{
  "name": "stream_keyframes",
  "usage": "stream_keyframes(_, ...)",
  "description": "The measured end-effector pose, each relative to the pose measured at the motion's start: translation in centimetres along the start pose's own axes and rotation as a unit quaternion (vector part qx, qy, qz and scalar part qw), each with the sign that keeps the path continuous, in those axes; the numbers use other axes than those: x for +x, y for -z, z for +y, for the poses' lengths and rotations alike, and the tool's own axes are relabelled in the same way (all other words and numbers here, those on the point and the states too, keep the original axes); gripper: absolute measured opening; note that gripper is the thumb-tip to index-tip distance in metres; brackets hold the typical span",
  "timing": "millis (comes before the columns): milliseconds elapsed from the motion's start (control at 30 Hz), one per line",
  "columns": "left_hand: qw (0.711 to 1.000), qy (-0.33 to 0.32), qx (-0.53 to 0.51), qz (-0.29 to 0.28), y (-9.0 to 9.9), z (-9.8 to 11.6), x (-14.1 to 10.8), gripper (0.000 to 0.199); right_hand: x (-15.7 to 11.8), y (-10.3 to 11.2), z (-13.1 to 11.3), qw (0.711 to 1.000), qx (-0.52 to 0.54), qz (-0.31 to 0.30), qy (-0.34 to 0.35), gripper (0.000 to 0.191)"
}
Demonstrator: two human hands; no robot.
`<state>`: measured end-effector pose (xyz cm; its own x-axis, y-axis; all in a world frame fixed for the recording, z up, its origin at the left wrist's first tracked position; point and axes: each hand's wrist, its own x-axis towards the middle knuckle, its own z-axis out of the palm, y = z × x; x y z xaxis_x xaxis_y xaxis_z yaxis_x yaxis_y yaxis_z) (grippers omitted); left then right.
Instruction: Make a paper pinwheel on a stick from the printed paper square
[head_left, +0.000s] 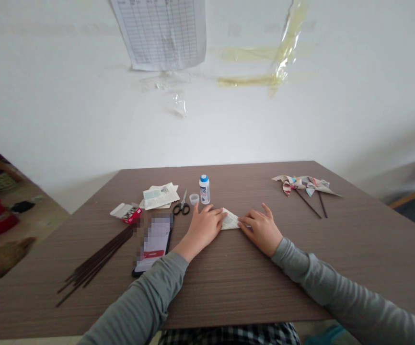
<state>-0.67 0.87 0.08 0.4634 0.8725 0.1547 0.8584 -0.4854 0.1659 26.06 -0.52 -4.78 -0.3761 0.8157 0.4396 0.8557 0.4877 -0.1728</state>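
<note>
Paper triangle [231, 219], folded and printed, is pinned flat on the wood-grain surface [250, 292] between both hands, near mid-surface, at 12 o'clock from the wearer. Left hand [202, 231] is laid palm-down, fingers on the triangle's left side. Right hand [261, 230] is placed the same way, fingertips on the right tip. Hands are set narrow, nearly meeting over the paper; pressing is indicated, no pinch is seen.

Handling judged as very light, thin and soft. Folds are likely to spring if pressure is released, and the sheet may slide on the laminate. Grip is best taken along the folded edge, flat between finger pads. Loose tips should be avoided: crumple risk.

Positions are given from the triangle. White glue bottle [204, 189] with blue cap sits at 11 o'clock, clear cup [193, 199] just beside it. Black-handled scissors [181, 207] are at 10 o'clock, printed paper sheets [160, 195] just beyond them. Red-and-white carton [126, 212] lies further out at 9 o'clock. Phone [155, 244], screen blurred, is at 8 o'clock, with a bundle of dark sticks [96, 258] beyond it. Two paper pinwheels [303, 184] on dark sticks lie at 2 o'clock. Grey sleeves cover both forearms.
</note>
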Motion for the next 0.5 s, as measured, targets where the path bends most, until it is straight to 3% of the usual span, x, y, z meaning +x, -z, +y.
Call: stream_keyframes(500,0.999,0.027,-0.025,-0.011,0.2,0.5,-0.5,0.043,-0.1,0.1,-1.1,1.0,-0.004,0.006,-0.015,0.031)
